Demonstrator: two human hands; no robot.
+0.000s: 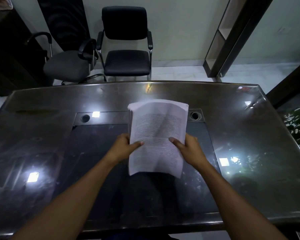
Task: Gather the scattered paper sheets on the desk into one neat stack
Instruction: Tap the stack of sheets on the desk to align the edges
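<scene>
Head: paper stack (157, 135) btwn both hands' grip

Both arms outstretched, left hand (124, 147) and right hand (189, 147) gripping, thumbs on top

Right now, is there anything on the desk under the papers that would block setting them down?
Nothing visible. Both the left hand and right hand grip the paper stack above the desk, and the glass around it shows only reflections.
</scene>
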